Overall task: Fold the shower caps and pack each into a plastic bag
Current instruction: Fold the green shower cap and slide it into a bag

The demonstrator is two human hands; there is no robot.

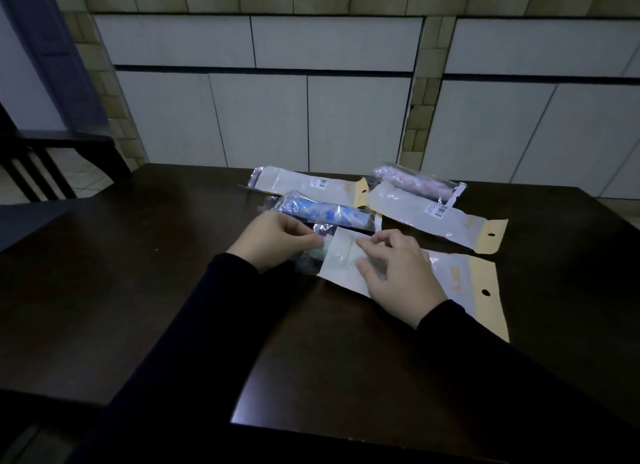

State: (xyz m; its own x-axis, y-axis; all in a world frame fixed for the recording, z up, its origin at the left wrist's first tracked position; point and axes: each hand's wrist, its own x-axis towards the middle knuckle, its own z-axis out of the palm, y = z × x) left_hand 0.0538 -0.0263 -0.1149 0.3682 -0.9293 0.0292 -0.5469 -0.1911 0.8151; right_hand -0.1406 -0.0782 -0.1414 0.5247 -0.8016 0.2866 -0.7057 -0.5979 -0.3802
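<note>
A long plastic bag (457, 283) with a white face and a tan header card lies on the dark table in front of me. At its left mouth a pale green folded shower cap (320, 252) shows through the clear plastic. My left hand (273, 238) pinches the bag's open end beside the cap. My right hand (394, 269) rests on the bag with its thumb and fingers pressing the plastic. Behind them lie a bag with a rolled blue cap (329, 214) and, at the back right, one with a pink cap (415, 183).
Two more flat bags lie behind: one at the back middle (311, 186) and one to the right (443, 217) with a barcode label. The dark wooden table (138, 273) ends at a tiled wall with white panels. A dark chair (41, 158) stands at the left.
</note>
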